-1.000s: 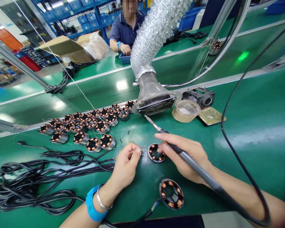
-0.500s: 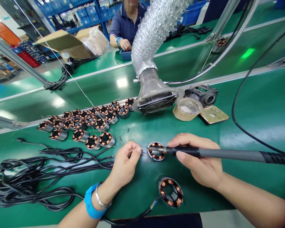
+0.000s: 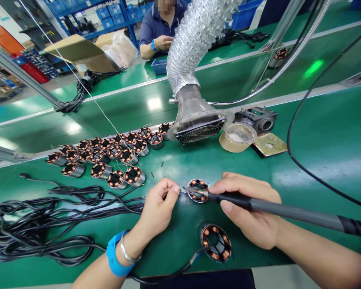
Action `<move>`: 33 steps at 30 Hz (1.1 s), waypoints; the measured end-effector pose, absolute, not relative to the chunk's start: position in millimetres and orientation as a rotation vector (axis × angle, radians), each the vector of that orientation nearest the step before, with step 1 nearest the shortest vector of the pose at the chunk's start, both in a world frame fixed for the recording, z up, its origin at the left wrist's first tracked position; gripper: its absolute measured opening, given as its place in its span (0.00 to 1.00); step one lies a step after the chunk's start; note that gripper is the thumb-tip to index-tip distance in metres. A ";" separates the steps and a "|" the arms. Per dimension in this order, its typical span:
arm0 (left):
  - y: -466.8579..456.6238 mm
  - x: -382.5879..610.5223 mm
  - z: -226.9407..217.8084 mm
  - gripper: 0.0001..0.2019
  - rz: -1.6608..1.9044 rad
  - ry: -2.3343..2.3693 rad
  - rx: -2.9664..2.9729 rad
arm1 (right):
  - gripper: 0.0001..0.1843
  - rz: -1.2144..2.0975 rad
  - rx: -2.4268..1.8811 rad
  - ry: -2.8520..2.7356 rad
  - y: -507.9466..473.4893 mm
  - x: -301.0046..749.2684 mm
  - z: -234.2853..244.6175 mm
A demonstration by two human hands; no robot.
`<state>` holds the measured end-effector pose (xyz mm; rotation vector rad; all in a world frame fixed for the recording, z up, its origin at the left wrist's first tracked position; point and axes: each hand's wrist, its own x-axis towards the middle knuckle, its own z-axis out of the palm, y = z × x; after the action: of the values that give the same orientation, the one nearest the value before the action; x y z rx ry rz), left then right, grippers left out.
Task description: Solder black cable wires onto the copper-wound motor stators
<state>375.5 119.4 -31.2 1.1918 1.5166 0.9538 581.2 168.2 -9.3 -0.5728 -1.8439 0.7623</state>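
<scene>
My left hand is pinched shut on thin wire ends just left of a small copper-wound stator lying on the green bench. My right hand grips a soldering iron like a pen, handle running off to the right. Its metal tip points left and meets the wires at the stator's left edge, close to my left fingertips. A second stator with a black cable attached lies nearer me, below both hands.
Several wound stators stand in rows at the left. Black cables are piled at the near left. A fume duct and fan hood, a tape roll and a metal fixture sit behind. Another person works at the far bench.
The soldering iron swung down from pointing up toward the fan hood to lying nearly level, its tip now at the wires by the stator. My left hand stayed pinched in place.
</scene>
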 end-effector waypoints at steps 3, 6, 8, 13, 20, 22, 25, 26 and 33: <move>119.2 375.7 -30.5 0.13 0.958 1.518 1.198 | 0.10 0.729 -0.538 -1.860 164.9 578.1 -6.9; 120.1 376.0 -29.9 0.13 0.958 1.516 1.201 | 0.11 0.675 -0.457 -1.870 162.8 575.3 -6.9; 120.7 376.1 -29.9 0.12 0.960 1.520 1.203 | 0.12 0.649 -0.414 -1.878 162.3 574.9 -8.0; 120.7 376.4 -29.7 0.12 0.965 1.519 1.195 | 0.14 0.651 -0.406 -1.870 163.2 579.7 -10.8; 119.7 376.7 -27.8 0.12 0.972 1.523 1.196 | 0.19 0.548 -0.453 -1.763 169.1 582.9 -12.6; 119.7 376.7 -28.1 0.12 0.972 1.523 1.194 | 0.20 0.528 -0.454 -1.751 171.0 582.6 -12.9; 119.9 376.6 -29.0 0.12 0.979 1.520 1.199 | 0.21 0.505 -0.468 -1.741 173.2 582.7 -13.8; 120.0 376.6 -29.2 0.12 0.981 1.516 1.201 | 0.21 0.489 -0.470 -1.735 173.9 582.5 -14.6; 120.2 376.2 -30.4 0.12 0.964 1.518 1.219 | 0.25 0.512 -0.437 -1.701 174.9 578.1 -29.4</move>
<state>376.2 120.2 -30.4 1.2195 1.5179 0.9639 578.1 174.9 -29.4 -0.4372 -1.7015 0.5117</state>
